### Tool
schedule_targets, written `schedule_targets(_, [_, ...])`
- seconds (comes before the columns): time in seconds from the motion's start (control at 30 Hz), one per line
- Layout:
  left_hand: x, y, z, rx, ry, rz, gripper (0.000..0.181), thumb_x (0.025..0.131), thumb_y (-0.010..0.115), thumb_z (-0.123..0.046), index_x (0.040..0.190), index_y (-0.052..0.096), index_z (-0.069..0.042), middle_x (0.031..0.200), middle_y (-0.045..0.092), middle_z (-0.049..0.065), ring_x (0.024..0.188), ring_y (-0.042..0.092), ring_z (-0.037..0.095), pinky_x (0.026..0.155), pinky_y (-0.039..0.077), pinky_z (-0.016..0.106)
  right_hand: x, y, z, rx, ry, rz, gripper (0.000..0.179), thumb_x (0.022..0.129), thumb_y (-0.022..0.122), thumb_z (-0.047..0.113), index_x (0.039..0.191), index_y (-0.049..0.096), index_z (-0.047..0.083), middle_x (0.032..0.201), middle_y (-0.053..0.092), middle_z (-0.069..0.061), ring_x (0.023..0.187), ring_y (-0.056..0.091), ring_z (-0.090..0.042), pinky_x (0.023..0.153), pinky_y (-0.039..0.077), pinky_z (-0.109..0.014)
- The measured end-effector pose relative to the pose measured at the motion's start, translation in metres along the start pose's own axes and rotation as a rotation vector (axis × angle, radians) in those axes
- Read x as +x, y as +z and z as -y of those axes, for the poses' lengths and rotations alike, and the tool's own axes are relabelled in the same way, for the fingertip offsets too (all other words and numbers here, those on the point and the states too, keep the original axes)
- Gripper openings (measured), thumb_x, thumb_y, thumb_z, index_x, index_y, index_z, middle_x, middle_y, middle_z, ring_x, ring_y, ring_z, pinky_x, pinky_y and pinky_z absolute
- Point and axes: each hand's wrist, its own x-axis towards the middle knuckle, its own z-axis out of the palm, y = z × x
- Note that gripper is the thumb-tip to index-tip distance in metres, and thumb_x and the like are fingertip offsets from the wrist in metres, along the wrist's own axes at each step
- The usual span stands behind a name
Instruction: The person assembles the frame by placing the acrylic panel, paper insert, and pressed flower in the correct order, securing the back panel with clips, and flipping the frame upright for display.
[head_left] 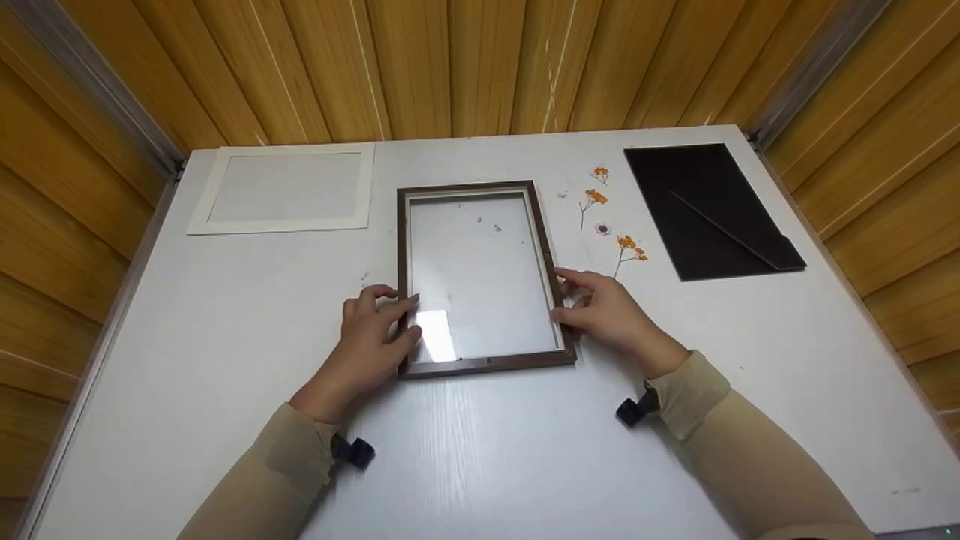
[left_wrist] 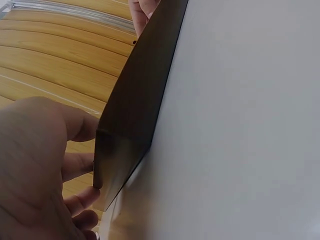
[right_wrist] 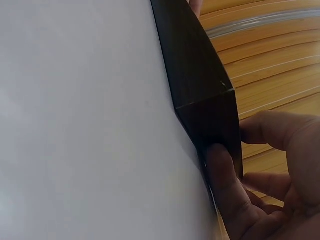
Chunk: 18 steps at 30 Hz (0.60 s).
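A dark brown picture frame [head_left: 491,364] with a pane of glass [head_left: 480,277] lies on the white table in front of me, a bright reflection low on the pane. My left hand [head_left: 367,337] grips its left side near the front corner, thumb and index finger over the top edge. Along the right side, my right hand [head_left: 607,311] holds the frame with thumb and fingers. Seen from the left wrist, the frame's outer side [left_wrist: 135,95] rises above the table beside my fingers. In the right wrist view, one fingertip [right_wrist: 220,160] presses against the frame's outer face.
A white mat board [head_left: 285,227] with a rectangular opening lies at the back left. Pressed orange flowers [head_left: 596,196] and a small dark-centred flower [head_left: 603,229] lie right of the frame. Farther right is a black backing board [head_left: 660,169] with its stand. Wood-panelled walls enclose the table.
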Motion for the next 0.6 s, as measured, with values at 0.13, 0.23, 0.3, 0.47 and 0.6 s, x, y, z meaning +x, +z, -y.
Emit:
schedule_targets(0.13, [0.006,-0.008,-0.001,-0.003,-0.026,0.014,0.055,0.112,0.065,-0.031,0.164,0.060,-0.015,0.168,0.044,0.018,0.149,0.036,0.041,0.123,0.044,0.064,-0.001,0.000,0.000,-0.016,-0.003,-0.020,0.079,0.097,0.084,0.012,0.167,0.051,0.000,0.137,0.066,-0.024,0.076,0.067,-0.004,0.066,0.058,-0.019])
schedule_targets(0.23, [0.017,-0.016,-0.001,-0.002,-0.034,0.021,0.055,0.113,0.063,-0.033,0.165,0.059,-0.015,0.168,0.047,0.018,0.150,0.041,0.040,0.122,0.049,0.063,-0.001,-0.001,-0.001,-0.019,0.009,-0.032,0.079,0.096,0.085,0.011,0.167,0.052,0.000,0.137,0.067,-0.024,0.076,0.067,-0.004,0.066,0.059,-0.019])
schedule_targets(0.3, [0.027,-0.021,-0.001,-0.001,-0.029,0.029,0.055,0.113,0.063,-0.034,0.164,0.059,-0.013,0.169,0.047,0.019,0.148,0.045,0.040,0.120,0.051,0.062,-0.002,0.000,-0.002,-0.021,0.015,-0.035,0.078,0.096,0.085,0.012,0.167,0.052,0.001,0.137,0.067,-0.024,0.075,0.066,-0.004,0.066,0.059,-0.019])
schedule_targets(0.47, [0.059,-0.036,0.005,-0.008,-0.025,0.028,0.057,0.114,0.059,-0.033,0.165,0.056,-0.008,0.172,0.046,0.022,0.146,0.054,0.043,0.124,0.051,0.062,-0.001,0.001,-0.004,-0.001,0.017,-0.029,0.079,0.096,0.085,0.011,0.167,0.052,0.001,0.137,0.066,-0.024,0.073,0.067,-0.005,0.066,0.060,-0.020])
schedule_targets(0.6, [0.086,-0.048,0.008,-0.016,-0.038,-0.003,0.058,0.114,0.060,-0.031,0.165,0.054,-0.002,0.172,0.046,0.024,0.142,0.060,0.044,0.125,0.052,0.061,0.001,0.000,-0.002,0.014,0.004,-0.022,0.080,0.096,0.085,0.010,0.167,0.051,0.000,0.138,0.065,-0.025,0.073,0.067,-0.006,0.064,0.061,-0.022])
